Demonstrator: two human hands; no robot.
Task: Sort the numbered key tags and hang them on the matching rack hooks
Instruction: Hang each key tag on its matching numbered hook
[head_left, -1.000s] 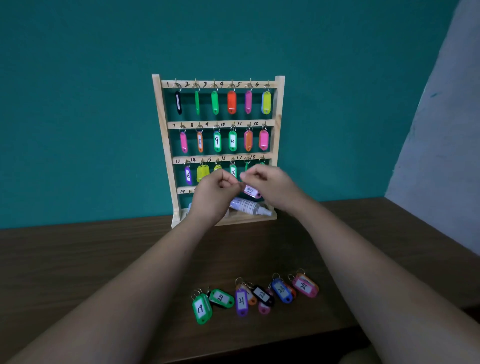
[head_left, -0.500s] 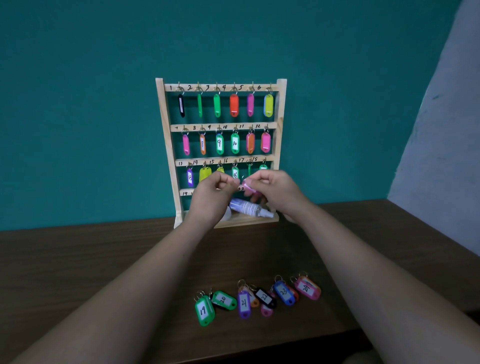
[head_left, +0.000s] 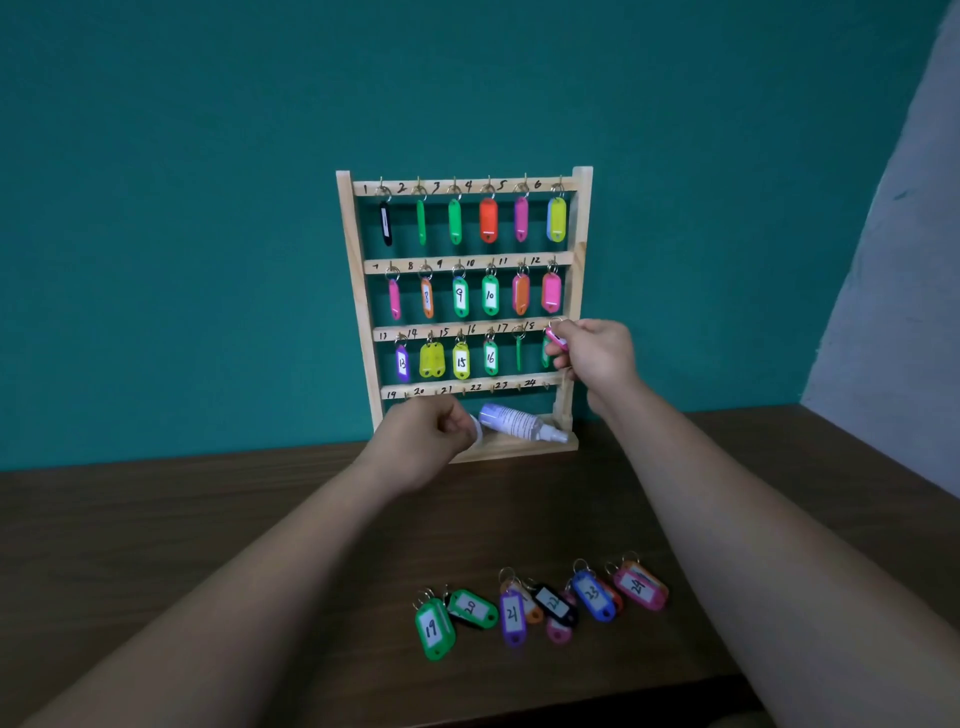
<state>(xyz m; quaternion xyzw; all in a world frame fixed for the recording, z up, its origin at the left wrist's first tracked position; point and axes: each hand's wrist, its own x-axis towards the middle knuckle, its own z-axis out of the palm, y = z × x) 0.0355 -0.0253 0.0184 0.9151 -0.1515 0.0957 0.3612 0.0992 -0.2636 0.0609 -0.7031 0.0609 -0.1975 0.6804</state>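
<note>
A wooden key rack (head_left: 349, 291) stands against the teal wall, with coloured tags hanging on its upper three rows. Its bottom row of hooks (head_left: 465, 388), marked 19 to 24, is bare. My right hand (head_left: 597, 353) pinches a pink tag (head_left: 556, 338) by its ring at the right end of the third row, near the hook marked 18. My left hand (head_left: 426, 441) hangs loosely curled and holds nothing, in front of the rack's base. Several loose tags lie on the table near me: green 19 (head_left: 434, 629), green 20 (head_left: 471, 608), purple 21 (head_left: 513, 616), black 22 (head_left: 555, 603), blue 23 (head_left: 593, 595), pink 24 (head_left: 639, 586).
A small spray bottle (head_left: 514, 422) lies on the rack's base shelf. The dark wooden table (head_left: 208, 519) runs to a front edge just below the loose tags. A pale wall (head_left: 893, 291) slants in at the right.
My right hand has carried the pink tag up and right from the rack's middle to the third row's right end. My left hand let go and dropped toward the base.
</note>
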